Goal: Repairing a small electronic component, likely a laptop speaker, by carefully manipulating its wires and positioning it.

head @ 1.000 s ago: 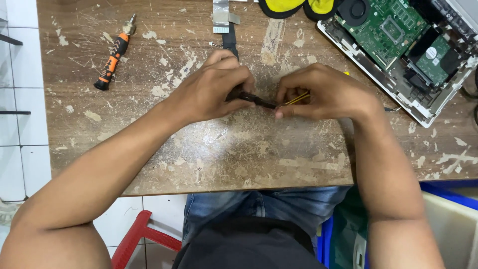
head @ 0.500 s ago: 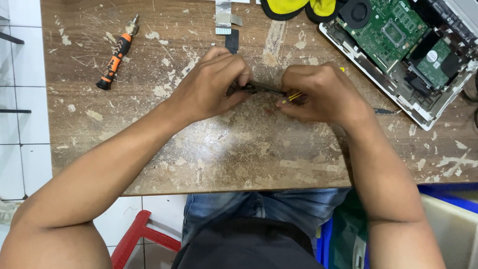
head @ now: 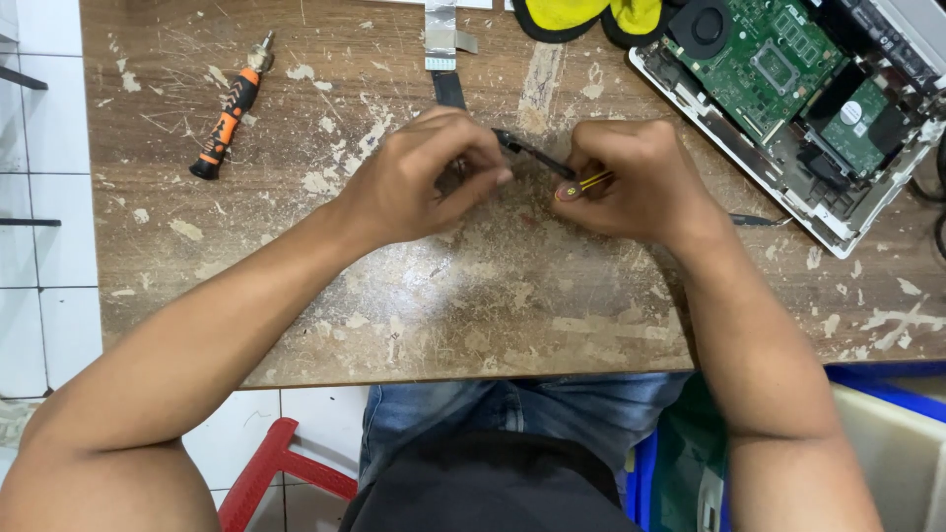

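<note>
A: Left hand [head: 424, 177] pinches a small black part [head: 532, 155] mid-tabletop, steadying it?
B: Yes — right hand [head: 641, 182] is closed on a yellow-handled screwdriver [head: 583, 184], tip at the part.
A: Others?
B: Orange screwdriver [head: 229, 118] far-left corner, opened laptop [head: 788, 89] far-right — both untouched.

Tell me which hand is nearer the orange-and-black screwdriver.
Left. The left hand sits mid-table, apart from the orange-and-black screwdriver lying near the table's left edge; the right hand is farther off, beyond the left one.

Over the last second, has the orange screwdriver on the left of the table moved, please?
No. The orange screwdriver lies at the same spot and angle near the table's left edge; only the camera shifted slightly.
</note>
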